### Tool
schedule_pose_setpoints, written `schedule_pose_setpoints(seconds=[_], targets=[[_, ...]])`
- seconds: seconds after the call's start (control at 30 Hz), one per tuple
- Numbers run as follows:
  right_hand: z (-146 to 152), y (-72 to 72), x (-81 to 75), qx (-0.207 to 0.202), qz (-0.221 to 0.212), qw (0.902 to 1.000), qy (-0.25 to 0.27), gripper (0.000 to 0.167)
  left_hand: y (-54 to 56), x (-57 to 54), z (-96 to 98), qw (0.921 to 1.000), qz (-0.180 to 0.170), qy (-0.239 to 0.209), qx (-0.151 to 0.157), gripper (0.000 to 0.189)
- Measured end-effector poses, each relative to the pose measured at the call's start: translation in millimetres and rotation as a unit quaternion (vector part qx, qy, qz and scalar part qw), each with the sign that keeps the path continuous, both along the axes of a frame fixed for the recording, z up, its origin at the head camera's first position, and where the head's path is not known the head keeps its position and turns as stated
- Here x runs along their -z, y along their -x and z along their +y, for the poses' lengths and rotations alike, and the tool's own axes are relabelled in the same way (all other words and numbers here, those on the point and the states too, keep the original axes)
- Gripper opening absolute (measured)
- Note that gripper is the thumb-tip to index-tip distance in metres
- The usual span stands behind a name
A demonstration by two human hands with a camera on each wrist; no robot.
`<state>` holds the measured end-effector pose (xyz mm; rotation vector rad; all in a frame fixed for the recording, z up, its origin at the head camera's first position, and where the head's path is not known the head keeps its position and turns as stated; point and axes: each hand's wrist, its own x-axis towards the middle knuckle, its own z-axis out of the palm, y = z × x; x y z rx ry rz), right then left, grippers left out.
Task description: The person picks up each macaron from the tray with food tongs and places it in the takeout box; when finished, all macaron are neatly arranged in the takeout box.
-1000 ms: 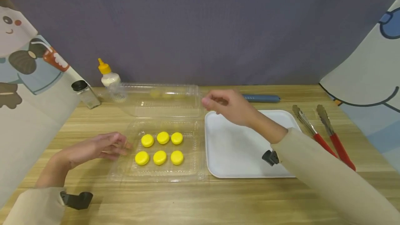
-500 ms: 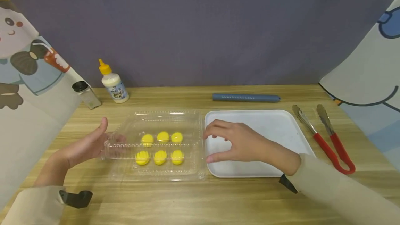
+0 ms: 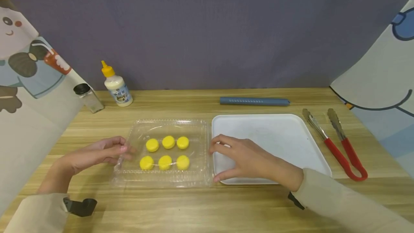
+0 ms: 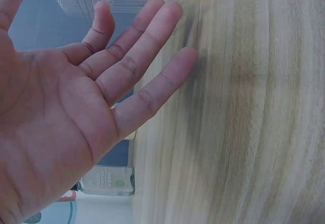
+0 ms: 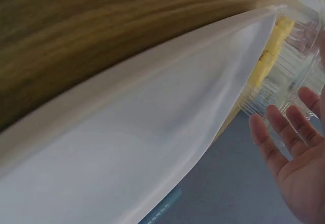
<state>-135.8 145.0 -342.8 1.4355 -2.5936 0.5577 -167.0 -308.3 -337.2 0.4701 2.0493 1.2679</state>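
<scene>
In the head view, a clear plastic clamshell box holds several small round yellow macaron-like pieces in two rows. Its transparent lid lies folded down over them. My left hand is at the box's left edge, fingertips right at the side. From the left wrist view, the palm and spread fingers of that hand show nothing gripped. On the other side, my right hand has loosely bent fingers at the box's right edge, over the white tray. The right wrist view shows these fingers beside the box wall.
Behind the tray lies a blue-grey bar. Red-handled tongs lie spread at the right. At the back left stand a yellow-capped squeeze bottle and a black-capped jar, near the printed side wall.
The lid has swung from raised at the back down over the yellow pieces. My right hand has come from the lid's side toward me, to the box's right edge.
</scene>
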Motion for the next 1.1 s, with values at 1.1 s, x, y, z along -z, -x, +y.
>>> schedule_pose_setpoints(seconds=[1.1], targets=[[-12, -0.7, 1.6, 0.026, -0.452, 0.8888, 0.073, 0.033, 9.3, -7.2, 13.4, 0.9979, 0.038, 0.041, -0.033, 0.05]])
